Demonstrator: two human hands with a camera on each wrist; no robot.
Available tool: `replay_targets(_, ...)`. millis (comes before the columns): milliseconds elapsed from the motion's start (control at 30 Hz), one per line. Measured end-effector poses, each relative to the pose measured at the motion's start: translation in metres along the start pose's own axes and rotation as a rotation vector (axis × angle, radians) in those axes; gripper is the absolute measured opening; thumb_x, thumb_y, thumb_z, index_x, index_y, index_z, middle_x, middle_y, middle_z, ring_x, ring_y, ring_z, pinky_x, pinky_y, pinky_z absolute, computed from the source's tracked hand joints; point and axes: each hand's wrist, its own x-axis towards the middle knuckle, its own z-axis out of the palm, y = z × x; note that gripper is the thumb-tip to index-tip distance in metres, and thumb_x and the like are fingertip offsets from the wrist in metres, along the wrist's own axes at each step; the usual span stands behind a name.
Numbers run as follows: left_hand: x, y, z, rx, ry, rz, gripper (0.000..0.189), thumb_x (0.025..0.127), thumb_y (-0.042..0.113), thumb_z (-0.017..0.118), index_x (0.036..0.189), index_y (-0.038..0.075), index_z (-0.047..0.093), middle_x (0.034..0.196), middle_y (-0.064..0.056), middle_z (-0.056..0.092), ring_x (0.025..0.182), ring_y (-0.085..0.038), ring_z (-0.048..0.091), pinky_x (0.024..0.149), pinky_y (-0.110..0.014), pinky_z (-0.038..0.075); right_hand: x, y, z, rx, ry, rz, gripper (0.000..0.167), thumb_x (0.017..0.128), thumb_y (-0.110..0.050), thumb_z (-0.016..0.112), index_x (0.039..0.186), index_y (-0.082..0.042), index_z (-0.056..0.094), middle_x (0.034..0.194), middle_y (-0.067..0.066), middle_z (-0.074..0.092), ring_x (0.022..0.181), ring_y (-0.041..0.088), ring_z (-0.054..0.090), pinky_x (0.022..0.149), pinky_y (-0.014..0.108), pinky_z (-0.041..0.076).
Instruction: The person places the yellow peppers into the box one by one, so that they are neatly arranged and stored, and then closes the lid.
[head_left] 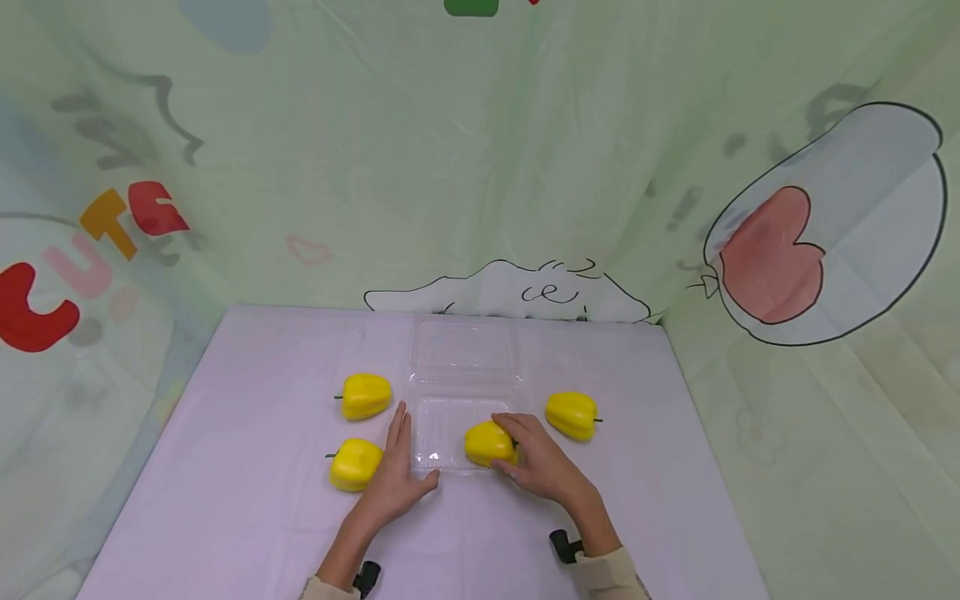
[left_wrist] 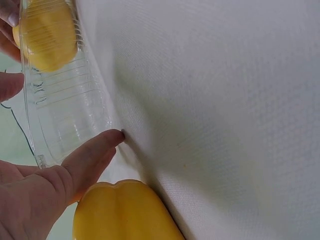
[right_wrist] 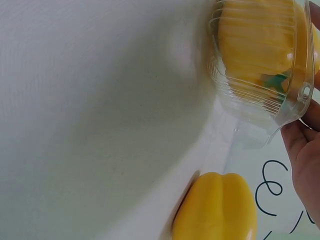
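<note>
A clear plastic clamshell box (head_left: 438,425) lies with its lid (head_left: 465,346) folded back, away from me. In its right half sits a yellow bell pepper (head_left: 486,442), which my right hand (head_left: 542,460) holds between thumb and fingers; the right wrist view shows this pepper (right_wrist: 255,45) through the box wall. My left hand (head_left: 393,479) has its fingers straight along the box's left side, and the thumb is spread near the front edge. In the left wrist view those fingers (left_wrist: 92,152) touch the wall, with another yellow bell pepper (left_wrist: 122,212) close by.
Two yellow bell peppers, a back one (head_left: 365,396) and a front one (head_left: 355,465), lie left of the box. Another yellow pepper (head_left: 572,416) lies to its right. The white-covered table (head_left: 637,500) ends at a printed curtain (head_left: 480,167) behind and on both sides.
</note>
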Motion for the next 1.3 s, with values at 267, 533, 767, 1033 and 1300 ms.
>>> replay_targets(267, -0.001, 0.0, 0.001, -0.007, 0.008, -0.002, 0.11, 0.085, 0.016, 0.081, 0.168, -0.005, 0.011, 0.181, -0.011, -0.005, 0.167, -0.038, 0.014, 0.13, -0.057, 0.031, -0.001, 0.001, -0.005, 0.12, 0.012, 0.065, 0.085, 0.092, -0.022, 0.083, 0.163, -0.009, 0.039, 0.159, 0.01, 0.054, 0.144, 0.033, 0.054, 0.123, 0.055, 0.045)
replay_targets(533, 0.0, -0.001, 0.002, 0.009, 0.007, -0.002, 0.111, 0.085, 0.017, 0.081, 0.168, -0.005, 0.011, 0.181, -0.011, -0.006, 0.167, -0.039, 0.014, 0.13, -0.057, 0.031, -0.006, 0.007, -0.018, 0.173, 0.036, 0.081, 0.073, 0.095, -0.028, 0.08, 0.159, -0.019, 0.047, 0.159, 0.007, 0.055, 0.137, 0.039, 0.062, 0.117, 0.058, 0.051)
replay_targets(767, 0.0, -0.001, 0.002, 0.002, 0.006, -0.006, 0.111, 0.085, 0.017, 0.081, 0.168, -0.005, 0.01, 0.181, -0.012, -0.006, 0.167, -0.038, 0.013, 0.131, -0.057, 0.03, -0.007, 0.023, -0.036, 0.076, 0.156, 0.105, 0.065, 0.096, -0.023, 0.078, 0.155, -0.013, 0.053, 0.156, 0.012, 0.058, 0.139, 0.04, 0.058, 0.117, 0.06, 0.05)
replay_targets(1033, 0.0, 0.001, 0.001, -0.008, 0.011, -0.008, 0.11, 0.086, 0.015, 0.082, 0.167, -0.006, 0.011, 0.181, -0.011, -0.006, 0.167, -0.039, 0.014, 0.13, -0.057, 0.031, -0.01, 0.052, -0.061, -0.045, 0.28, 0.193, 0.064, 0.096, -0.02, 0.077, 0.152, -0.005, 0.052, 0.156, 0.024, 0.052, 0.145, 0.046, 0.046, 0.123, 0.068, 0.039)
replay_targets(1300, 0.001, 0.0, 0.001, -0.006, 0.011, -0.014, 0.111, 0.085, 0.015, 0.082, 0.168, -0.004, 0.011, 0.181, -0.011, -0.006, 0.167, -0.039, 0.014, 0.13, -0.057, 0.032, -0.014, 0.079, -0.065, -0.055, 0.226, 0.254, 0.071, 0.096, -0.021, 0.077, 0.156, -0.001, 0.046, 0.162, 0.029, 0.042, 0.15, 0.05, 0.036, 0.125, 0.07, 0.033)
